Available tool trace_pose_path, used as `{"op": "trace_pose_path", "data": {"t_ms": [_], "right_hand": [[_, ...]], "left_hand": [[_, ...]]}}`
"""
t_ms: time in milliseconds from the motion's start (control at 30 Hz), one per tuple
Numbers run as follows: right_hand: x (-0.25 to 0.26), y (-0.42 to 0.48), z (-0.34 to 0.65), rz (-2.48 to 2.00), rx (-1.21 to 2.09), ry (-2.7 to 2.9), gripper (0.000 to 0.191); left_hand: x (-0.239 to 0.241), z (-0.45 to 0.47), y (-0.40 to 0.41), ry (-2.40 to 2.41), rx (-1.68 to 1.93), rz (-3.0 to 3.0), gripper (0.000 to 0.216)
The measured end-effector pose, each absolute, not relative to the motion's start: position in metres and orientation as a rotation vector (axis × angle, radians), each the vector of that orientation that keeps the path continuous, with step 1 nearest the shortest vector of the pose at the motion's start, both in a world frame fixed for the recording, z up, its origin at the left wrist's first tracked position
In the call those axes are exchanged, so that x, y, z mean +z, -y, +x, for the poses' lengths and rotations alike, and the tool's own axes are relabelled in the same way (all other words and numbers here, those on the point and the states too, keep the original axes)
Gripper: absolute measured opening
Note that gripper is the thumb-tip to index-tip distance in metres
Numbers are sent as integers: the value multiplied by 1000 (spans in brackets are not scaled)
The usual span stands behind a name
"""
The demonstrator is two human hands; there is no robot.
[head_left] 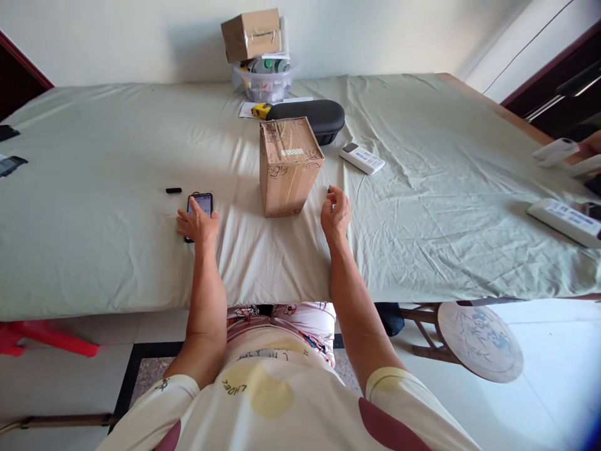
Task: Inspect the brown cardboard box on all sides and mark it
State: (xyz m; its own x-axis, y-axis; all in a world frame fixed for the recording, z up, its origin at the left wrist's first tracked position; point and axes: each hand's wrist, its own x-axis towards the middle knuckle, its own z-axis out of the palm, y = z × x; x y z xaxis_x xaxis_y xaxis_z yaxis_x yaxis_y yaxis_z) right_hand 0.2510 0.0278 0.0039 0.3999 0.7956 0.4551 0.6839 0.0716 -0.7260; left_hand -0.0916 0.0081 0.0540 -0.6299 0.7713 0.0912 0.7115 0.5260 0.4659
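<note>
My left hand lies over a smartphone with a lit screen, its fingers spread and the index fingertip on the upper part of the glass. Just beyond it, a small black oblong piece rests on the cloth. My right hand is on the table with its fingers curled in. A tiny dark thing shows at its fingertips, too small to name. Between my hands stands a taped cardboard box with black scribbles and a pale printed digit pattern on top. My right hand is beside this box, apart from it.
Behind the box lie a black hard case, a yellow item and a white power bank-like block. A clear tub with a carton on it stands by the wall. Another person's hand and a white block are at right.
</note>
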Motion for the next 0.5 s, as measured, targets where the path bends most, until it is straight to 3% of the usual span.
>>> {"op": "trace_pose_path", "data": {"t_ms": [267, 367, 500], "right_hand": [[-1, -20, 236, -1545, 414, 1839, 97], [1, -19, 230, -1603, 400, 1848, 97], [5, -19, 221, -1668, 383, 1778, 80]], "left_hand": [[46, -93, -7, -2612, 725, 1384, 75], [51, -89, -5, -2594, 767, 1372, 75], [58, -75, -4, -2480, 787, 1381, 80]]}}
